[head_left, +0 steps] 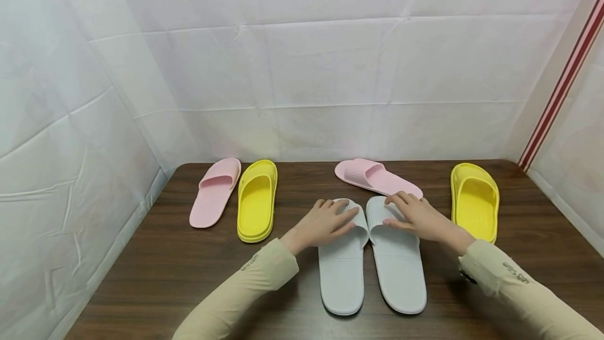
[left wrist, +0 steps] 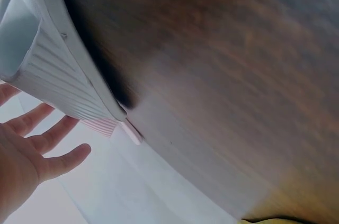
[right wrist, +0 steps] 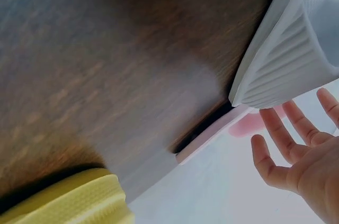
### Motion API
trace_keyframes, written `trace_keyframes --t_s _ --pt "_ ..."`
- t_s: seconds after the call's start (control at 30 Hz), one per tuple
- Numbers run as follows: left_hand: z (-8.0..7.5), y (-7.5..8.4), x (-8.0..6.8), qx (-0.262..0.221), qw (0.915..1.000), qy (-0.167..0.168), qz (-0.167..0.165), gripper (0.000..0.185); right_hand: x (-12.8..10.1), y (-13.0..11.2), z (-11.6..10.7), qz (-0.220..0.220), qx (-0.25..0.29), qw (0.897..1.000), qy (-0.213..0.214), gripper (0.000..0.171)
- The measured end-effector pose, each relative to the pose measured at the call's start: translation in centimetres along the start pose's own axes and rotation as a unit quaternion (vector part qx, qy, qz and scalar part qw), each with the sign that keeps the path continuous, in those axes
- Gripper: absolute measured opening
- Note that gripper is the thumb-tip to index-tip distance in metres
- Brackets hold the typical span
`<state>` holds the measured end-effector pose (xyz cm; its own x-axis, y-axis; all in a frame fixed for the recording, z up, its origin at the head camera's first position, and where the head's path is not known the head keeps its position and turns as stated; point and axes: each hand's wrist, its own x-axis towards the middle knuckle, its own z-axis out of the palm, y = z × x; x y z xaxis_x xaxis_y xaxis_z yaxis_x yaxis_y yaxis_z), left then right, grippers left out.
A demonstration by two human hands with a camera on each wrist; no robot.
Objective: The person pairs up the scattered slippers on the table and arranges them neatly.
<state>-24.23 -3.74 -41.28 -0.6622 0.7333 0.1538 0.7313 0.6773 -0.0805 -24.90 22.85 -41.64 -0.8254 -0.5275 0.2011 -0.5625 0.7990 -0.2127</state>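
Observation:
Two pale grey slippers lie side by side in the middle of the table in the head view, toes toward the back wall. Over the ribbed strap of the left grey slipper is my left hand, palm down with fingers spread. My right hand reaches across the strap of the right grey slipper, its fingers loosely bent. In the left wrist view, the left fingertips show right at the strap, not curled round it. Likewise, in the right wrist view, the relaxed right fingers overlap the slipper's toe end.
A pink slipper and a yellow slipper lie at the left of the brown table. Another pink slipper lies slanted behind the grey pair. A second yellow slipper sits beyond my right wrist. White sheeting encloses the back and sides.

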Motion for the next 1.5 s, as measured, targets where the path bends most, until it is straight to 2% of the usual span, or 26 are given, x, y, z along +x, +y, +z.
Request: trace_keyframes --t_s 0.8,1.27,1.5 --pt "-0.5 -0.9 -0.6 -0.032 0.9992 -0.018 -0.019 0.043 -1.2 2.4 -1.6 0.034 -0.011 0.999 0.008 0.043" --pt "-0.5 -2.8 -1.6 -0.035 0.9989 -0.001 -0.032 0.044 -2.0 5.5 -2.7 0.07 -0.009 0.997 0.006 0.046" --pt "-0.7 -3.8 -2.4 -0.044 0.9977 0.015 -0.049 0.044 -2.6 6.9 -3.1 0.083 -0.005 0.996 0.015 0.044"
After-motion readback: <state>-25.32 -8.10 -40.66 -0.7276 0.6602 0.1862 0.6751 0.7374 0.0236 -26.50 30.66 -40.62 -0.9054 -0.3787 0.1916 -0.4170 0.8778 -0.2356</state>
